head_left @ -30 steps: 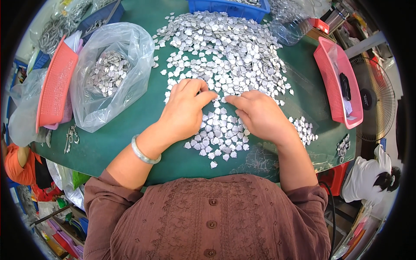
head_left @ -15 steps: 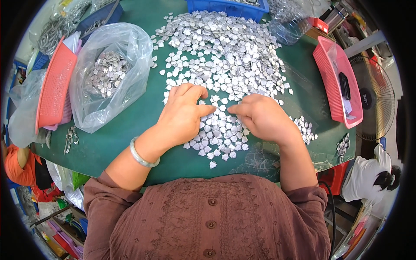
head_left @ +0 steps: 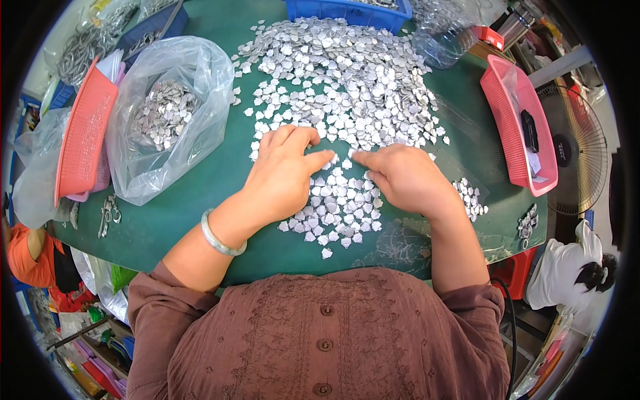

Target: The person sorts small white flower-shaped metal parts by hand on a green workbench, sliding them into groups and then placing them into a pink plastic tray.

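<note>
Small flat silver metal pieces with notched edges form a broad heap point(head_left: 353, 67) on the green tabletop point(head_left: 173, 223). Closer to me lies a looser, thinner group of the same pieces point(head_left: 343, 207). My left hand point(head_left: 280, 173) rests palm down between the two, fingers bent and apart, its thumb stretched toward a piece. Opposite it, my right hand point(head_left: 412, 179) has its index finger extended onto a piece; the other fingers curl underneath, partly hidden. Neither hand visibly grips anything. A small pile of pieces point(head_left: 471, 200) sits right of my right wrist.
Left of the heap stands a clear plastic bag point(head_left: 212, 120) with more pieces inside, beside a pink basket point(head_left: 81, 140). Another pink basket point(head_left: 497, 100) and a fan point(head_left: 590, 153) are at the right. A blue bin point(head_left: 347, 13) borders the heap's far side.
Both hands have shifted slightly away from me, my right index finger reaching farther forward. A few pieces between the fingertips have changed place.
</note>
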Action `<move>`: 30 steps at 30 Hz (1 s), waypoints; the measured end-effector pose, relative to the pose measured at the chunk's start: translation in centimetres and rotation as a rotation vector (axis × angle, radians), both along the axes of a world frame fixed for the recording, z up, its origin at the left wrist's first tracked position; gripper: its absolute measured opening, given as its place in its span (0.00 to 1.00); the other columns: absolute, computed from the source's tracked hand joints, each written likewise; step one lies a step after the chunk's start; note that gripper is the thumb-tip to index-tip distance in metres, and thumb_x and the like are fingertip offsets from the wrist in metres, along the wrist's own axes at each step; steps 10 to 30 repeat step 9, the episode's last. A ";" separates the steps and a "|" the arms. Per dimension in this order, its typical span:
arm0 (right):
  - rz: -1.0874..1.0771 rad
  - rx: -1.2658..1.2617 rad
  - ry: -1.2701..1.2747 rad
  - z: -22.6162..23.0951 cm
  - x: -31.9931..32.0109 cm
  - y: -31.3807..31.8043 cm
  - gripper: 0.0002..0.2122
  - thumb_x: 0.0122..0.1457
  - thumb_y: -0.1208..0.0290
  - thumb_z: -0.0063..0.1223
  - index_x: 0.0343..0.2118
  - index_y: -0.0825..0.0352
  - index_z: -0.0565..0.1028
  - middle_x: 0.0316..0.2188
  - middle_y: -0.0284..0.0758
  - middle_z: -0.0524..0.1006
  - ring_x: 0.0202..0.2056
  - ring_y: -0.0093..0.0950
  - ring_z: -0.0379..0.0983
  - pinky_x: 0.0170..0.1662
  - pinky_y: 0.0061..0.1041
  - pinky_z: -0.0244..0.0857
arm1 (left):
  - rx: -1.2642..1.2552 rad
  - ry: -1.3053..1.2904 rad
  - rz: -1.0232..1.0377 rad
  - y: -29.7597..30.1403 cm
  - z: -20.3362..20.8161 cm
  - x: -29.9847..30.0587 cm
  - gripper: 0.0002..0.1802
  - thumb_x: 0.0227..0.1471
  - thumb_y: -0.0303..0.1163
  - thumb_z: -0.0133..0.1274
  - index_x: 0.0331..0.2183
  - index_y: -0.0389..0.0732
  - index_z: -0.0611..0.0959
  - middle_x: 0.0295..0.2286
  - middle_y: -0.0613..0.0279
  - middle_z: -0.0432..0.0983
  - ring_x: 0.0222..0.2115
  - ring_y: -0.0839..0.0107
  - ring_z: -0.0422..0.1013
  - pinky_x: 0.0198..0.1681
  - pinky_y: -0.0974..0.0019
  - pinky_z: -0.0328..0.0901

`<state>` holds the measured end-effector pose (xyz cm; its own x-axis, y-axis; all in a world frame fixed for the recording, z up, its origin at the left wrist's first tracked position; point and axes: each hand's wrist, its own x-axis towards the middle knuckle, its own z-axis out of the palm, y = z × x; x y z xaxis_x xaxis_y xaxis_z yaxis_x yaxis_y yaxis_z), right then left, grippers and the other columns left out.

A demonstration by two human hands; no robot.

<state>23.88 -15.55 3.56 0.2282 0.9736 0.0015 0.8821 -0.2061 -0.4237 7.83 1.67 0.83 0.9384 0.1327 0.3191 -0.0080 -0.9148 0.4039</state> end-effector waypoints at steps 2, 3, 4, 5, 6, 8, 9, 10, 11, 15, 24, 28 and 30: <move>0.023 -0.059 0.008 0.4 0.0 0.0 0.14 0.51 0.76 0.54 0.43 0.62 0.79 0.28 0.40 0.78 0.33 0.42 0.74 0.39 0.37 0.68 | -0.020 0.025 -0.027 0.1 0.1 -0.2 0.25 0.39 0.14 0.47 0.38 0.46 0.86 0.41 0.57 0.71 0.45 0.56 0.64 0.51 0.58 0.57; 0.065 -0.075 0.028 0.6 0.2 -0.1 0.13 0.53 0.75 0.51 0.42 0.62 0.80 0.29 0.40 0.79 0.34 0.41 0.75 0.39 0.38 0.69 | -0.026 0.028 -0.047 0.1 0.1 -0.3 0.24 0.39 0.14 0.47 0.37 0.47 0.86 0.41 0.57 0.71 0.45 0.56 0.64 0.52 0.57 0.57; 0.106 -0.090 0.047 0.6 0.4 -0.2 0.12 0.54 0.73 0.48 0.40 0.62 0.81 0.30 0.40 0.80 0.35 0.41 0.76 0.39 0.38 0.69 | -0.032 0.031 -0.068 0.1 0.1 -0.4 0.24 0.39 0.14 0.48 0.36 0.48 0.87 0.41 0.57 0.71 0.45 0.56 0.64 0.52 0.57 0.57; 0.105 -0.090 0.048 0.5 0.6 -0.3 0.12 0.54 0.73 0.48 0.40 0.62 0.81 0.30 0.40 0.80 0.35 0.41 0.76 0.39 0.38 0.69 | -0.032 0.031 -0.069 0.1 0.1 -0.6 0.24 0.39 0.14 0.48 0.36 0.48 0.87 0.41 0.57 0.71 0.45 0.56 0.64 0.52 0.57 0.57; 0.088 -0.036 0.059 0.2 0.9 -0.4 0.12 0.54 0.73 0.49 0.39 0.62 0.81 0.30 0.40 0.80 0.35 0.40 0.76 0.39 0.38 0.69 | -0.044 0.038 -0.093 0.2 0.1 -0.7 0.23 0.39 0.15 0.48 0.36 0.48 0.87 0.41 0.57 0.71 0.45 0.56 0.64 0.52 0.57 0.57; 0.025 -0.003 0.056 0.2 1.2 -0.4 0.12 0.53 0.72 0.51 0.39 0.61 0.81 0.30 0.40 0.80 0.35 0.40 0.76 0.39 0.37 0.70 | -0.054 0.052 -0.127 0.3 0.2 -0.8 0.23 0.39 0.15 0.49 0.35 0.49 0.88 0.41 0.57 0.71 0.46 0.55 0.64 0.53 0.56 0.57; -0.021 -0.025 0.042 0.5 1.2 -0.2 0.12 0.52 0.72 0.52 0.40 0.61 0.81 0.30 0.40 0.80 0.35 0.41 0.76 0.39 0.36 0.70 | -0.052 0.059 -0.135 0.3 0.3 -0.8 0.23 0.40 0.16 0.50 0.36 0.49 0.88 0.42 0.57 0.71 0.46 0.55 0.64 0.53 0.56 0.57; -0.021 -0.025 0.042 0.5 1.2 -0.2 0.12 0.52 0.72 0.52 0.40 0.61 0.81 0.30 0.40 0.80 0.35 0.41 0.76 0.39 0.36 0.70 | -0.052 0.059 -0.135 0.3 0.3 -0.8 0.23 0.40 0.16 0.50 0.36 0.49 0.88 0.42 0.57 0.71 0.46 0.55 0.64 0.53 0.56 0.57; -0.021 -0.025 0.042 0.5 1.2 -0.2 0.12 0.52 0.72 0.52 0.40 0.61 0.81 0.30 0.40 0.80 0.35 0.41 0.76 0.39 0.36 0.70 | -0.052 0.059 -0.135 0.3 0.3 -0.8 0.23 0.40 0.16 0.50 0.36 0.49 0.88 0.42 0.57 0.71 0.46 0.55 0.64 0.53 0.56 0.57; -0.021 -0.025 0.042 0.5 1.2 -0.2 0.12 0.52 0.72 0.52 0.40 0.61 0.81 0.30 0.40 0.80 0.35 0.41 0.76 0.39 0.36 0.70 | -0.052 0.059 -0.135 0.3 0.3 -0.8 0.23 0.40 0.16 0.50 0.36 0.49 0.88 0.42 0.57 0.71 0.46 0.55 0.64 0.53 0.56 0.57; -0.021 -0.025 0.042 0.5 1.2 -0.2 0.12 0.52 0.72 0.52 0.40 0.61 0.81 0.30 0.40 0.80 0.35 0.41 0.76 0.39 0.36 0.70 | -0.052 0.059 -0.135 0.3 0.3 -0.8 0.23 0.40 0.16 0.50 0.36 0.49 0.88 0.42 0.57 0.71 0.46 0.55 0.64 0.53 0.56 0.57; -0.021 -0.025 0.042 0.5 1.2 -0.2 0.12 0.52 0.72 0.52 0.40 0.61 0.81 0.30 0.40 0.80 0.35 0.41 0.76 0.39 0.36 0.70 | -0.052 0.059 -0.135 0.3 0.3 -0.8 0.23 0.40 0.16 0.50 0.36 0.49 0.88 0.42 0.57 0.71 0.46 0.55 0.64 0.53 0.56 0.57; -0.021 -0.025 0.042 0.5 1.2 -0.2 0.12 0.52 0.72 0.52 0.40 0.61 0.81 0.30 0.40 0.80 0.35 0.41 0.76 0.39 0.36 0.70 | -0.052 0.059 -0.135 0.3 0.3 -0.8 0.23 0.40 0.16 0.50 0.36 0.49 0.88 0.42 0.57 0.71 0.46 0.55 0.64 0.53 0.56 0.57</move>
